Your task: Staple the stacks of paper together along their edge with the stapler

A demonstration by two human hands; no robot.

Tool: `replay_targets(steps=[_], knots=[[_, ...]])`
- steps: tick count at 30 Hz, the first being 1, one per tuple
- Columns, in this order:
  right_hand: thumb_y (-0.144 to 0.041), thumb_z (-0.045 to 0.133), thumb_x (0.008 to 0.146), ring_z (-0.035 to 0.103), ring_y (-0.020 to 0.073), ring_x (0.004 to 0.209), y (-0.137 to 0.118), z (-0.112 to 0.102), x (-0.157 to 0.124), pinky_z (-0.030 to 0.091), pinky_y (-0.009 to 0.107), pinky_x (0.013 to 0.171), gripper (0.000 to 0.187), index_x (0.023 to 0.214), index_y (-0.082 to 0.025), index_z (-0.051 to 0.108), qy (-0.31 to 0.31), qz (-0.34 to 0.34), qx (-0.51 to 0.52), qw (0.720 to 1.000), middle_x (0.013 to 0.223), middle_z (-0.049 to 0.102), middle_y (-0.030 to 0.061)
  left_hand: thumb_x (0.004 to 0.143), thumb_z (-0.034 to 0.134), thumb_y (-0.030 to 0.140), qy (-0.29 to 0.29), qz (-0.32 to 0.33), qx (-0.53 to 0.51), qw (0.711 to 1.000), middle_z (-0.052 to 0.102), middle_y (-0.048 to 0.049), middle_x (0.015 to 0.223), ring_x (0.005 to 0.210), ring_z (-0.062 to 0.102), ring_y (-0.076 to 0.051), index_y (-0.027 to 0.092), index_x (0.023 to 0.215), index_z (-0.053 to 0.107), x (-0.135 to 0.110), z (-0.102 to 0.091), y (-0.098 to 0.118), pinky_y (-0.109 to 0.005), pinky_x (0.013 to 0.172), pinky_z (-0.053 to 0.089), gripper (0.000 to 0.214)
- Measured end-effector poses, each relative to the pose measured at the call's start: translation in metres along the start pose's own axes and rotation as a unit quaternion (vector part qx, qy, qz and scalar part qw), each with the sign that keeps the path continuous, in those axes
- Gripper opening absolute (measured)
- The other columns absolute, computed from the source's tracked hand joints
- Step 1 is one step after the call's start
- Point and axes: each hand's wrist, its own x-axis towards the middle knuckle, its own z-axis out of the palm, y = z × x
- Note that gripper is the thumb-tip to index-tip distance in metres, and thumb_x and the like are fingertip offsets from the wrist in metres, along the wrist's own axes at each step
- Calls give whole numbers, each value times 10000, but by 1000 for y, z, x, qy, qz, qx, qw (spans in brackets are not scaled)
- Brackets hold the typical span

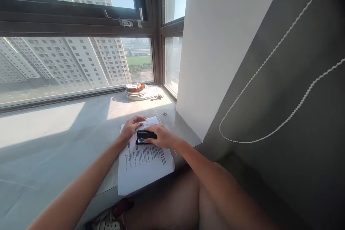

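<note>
A black stapler is gripped by my right hand, fingers over its top and thumb along its lower part. Its jaws are apart, and it lies over printed paper. My left hand rests on the upper left part of the paper, with its fingers stretched out and slightly bent. The paper lies on the windowsill, and its near end sticks out past the edge. Whether it is one sheet or more, I cannot tell.
A small strip, perhaps of staples, lies beyond the paper on the windowsill. Stacked round plates or lids stand in the window corner, beside a small dark tangled item. A beaded blind chain hangs at the right.
</note>
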Motion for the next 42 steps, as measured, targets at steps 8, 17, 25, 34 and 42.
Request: replay_targets(steps=[8, 17, 25, 34, 42], knots=[[-337, 656, 1001, 693, 222, 1085, 41, -32, -16, 518, 401, 1061, 350, 1313, -244, 786, -82, 81, 208, 971, 1138, 807, 30, 707, 839, 356, 18, -18, -37, 999, 768, -146, 1195, 1286, 639, -358, 168, 915, 804, -3, 6, 9, -471, 1132, 476, 283], [-614, 805, 846, 727, 250, 1046, 48, -32, -11, 556, 397, 983, 548, 1235, -228, 821, -49, 74, 258, 962, 1164, 812, 79, 743, 810, 413, 35, -11, -80, 996, 792, -175, 1144, 1218, 708, -369, 154, 935, 779, -6, 0, 13, -516, 1106, 511, 324], [-446, 776, 878, 712, 232, 908, 22, -3, -3, 552, 342, 839, 383, 1160, -187, 800, -34, -6, 108, 994, 981, 794, 36, 796, 779, 404, 49, -8, -133, 990, 798, -164, 1186, 1298, 682, -351, 152, 966, 766, -11, -7, 24, -499, 1153, 487, 304], [-119, 568, 1001, 683, 267, 1316, -6, -1, -13, 540, 432, 1092, 444, 1416, -215, 691, 202, -55, -83, 974, 1385, 751, 104, 934, 747, 480, 21, -75, -245, 966, 724, -158, 1328, 1177, 719, -292, 173, 1159, 695, -31, 2, 34, -450, 1082, 547, 384], [-41, 416, 1075, 597, 292, 1456, -17, 22, -5, 510, 470, 1140, 433, 1348, -139, 736, 142, -158, -355, 910, 1425, 724, 173, 866, 892, 368, -83, -81, -174, 978, 755, -89, 1000, 806, 692, -177, 131, 1208, 732, -33, 3, 27, -295, 765, 572, 446]])
